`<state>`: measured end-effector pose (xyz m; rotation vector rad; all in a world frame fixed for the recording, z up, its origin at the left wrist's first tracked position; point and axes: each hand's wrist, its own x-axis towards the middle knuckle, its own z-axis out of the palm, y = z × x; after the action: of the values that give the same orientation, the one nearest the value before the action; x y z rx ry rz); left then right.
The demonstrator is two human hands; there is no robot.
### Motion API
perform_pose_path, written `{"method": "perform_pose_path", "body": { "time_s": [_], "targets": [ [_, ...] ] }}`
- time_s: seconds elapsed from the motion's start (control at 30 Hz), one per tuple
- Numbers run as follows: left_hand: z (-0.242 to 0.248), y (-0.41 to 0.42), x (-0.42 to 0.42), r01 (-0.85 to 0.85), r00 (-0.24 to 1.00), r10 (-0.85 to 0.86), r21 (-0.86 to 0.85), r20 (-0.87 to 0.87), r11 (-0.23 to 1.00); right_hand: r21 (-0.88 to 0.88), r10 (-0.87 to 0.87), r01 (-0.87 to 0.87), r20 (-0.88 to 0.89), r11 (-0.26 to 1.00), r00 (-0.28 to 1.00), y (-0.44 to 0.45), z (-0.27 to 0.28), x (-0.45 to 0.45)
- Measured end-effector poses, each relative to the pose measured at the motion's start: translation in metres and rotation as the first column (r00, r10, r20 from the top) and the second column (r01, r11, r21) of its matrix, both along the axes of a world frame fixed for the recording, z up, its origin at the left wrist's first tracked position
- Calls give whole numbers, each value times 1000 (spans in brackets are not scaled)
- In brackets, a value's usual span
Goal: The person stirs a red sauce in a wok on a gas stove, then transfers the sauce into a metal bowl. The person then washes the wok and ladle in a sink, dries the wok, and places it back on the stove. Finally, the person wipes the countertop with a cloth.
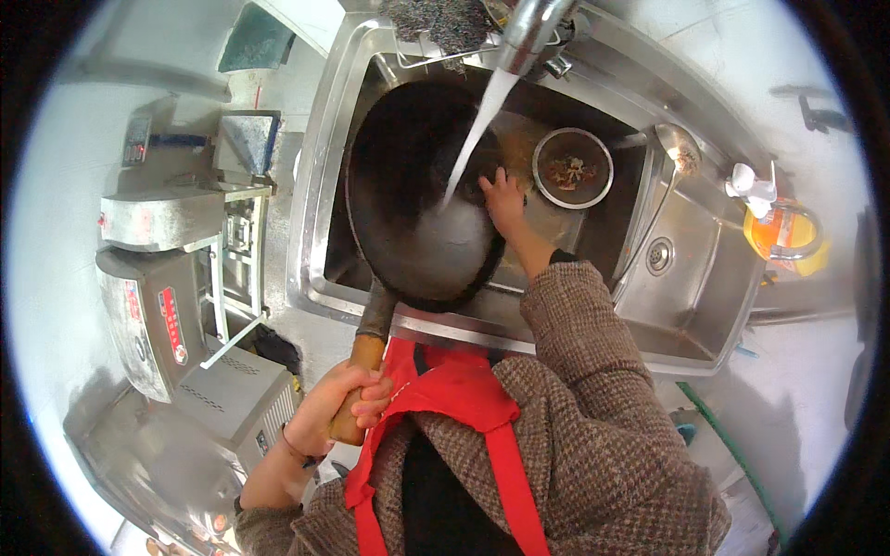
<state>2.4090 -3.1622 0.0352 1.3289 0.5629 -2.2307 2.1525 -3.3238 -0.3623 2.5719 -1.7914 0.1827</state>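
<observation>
My left hand point(358, 403) is closed round the wooden handle point(370, 351) of a large dark wok point(396, 174), which rests in the left basin of a steel sink. From the metal faucet point(528, 42) a stream of water runs into the wok, where water has pooled at the near side. At the wok's right rim is my right hand point(504, 201), its fingers spread; whether it touches the rim or something dark under the palm, I cannot tell. Right of that hand, a round strainer point(573, 168) with food scraps sits in the same basin.
A steel ladle point(678, 149) lies across the divider beside the smaller right basin point(695, 257) with its drain. Behind the sink is a scouring mesh point(445, 24) on a wire rack. An orange and yellow container point(782, 229) stands at right, steel kitchen machines point(160, 306) at left.
</observation>
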Motion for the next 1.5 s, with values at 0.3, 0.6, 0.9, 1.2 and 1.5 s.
{"method": "perform_pose_path", "body": {
  "time_s": [0.3,0.6,0.9,1.2,1.5],
  "targets": [
    [21,20,-10,125,958,-100,-76,268,989,496,-545,251,637,831,546,-19,44,47],
    [-35,56,-11,-148,989,144,195,37,970,533,-144,-17,260,846,955,45,56,54],
    [-54,103,4,232,956,-78,-566,283,791,281,357,-381,133,881,925,19,42,-9],
    [-53,101,11,327,937,-191,-544,292,772,253,109,-426,741,869,663,50,34,117],
    [-58,104,2,138,975,-46,-432,218,891,37,475,-591,556,806,682,-28,4,83]
  ]
}}
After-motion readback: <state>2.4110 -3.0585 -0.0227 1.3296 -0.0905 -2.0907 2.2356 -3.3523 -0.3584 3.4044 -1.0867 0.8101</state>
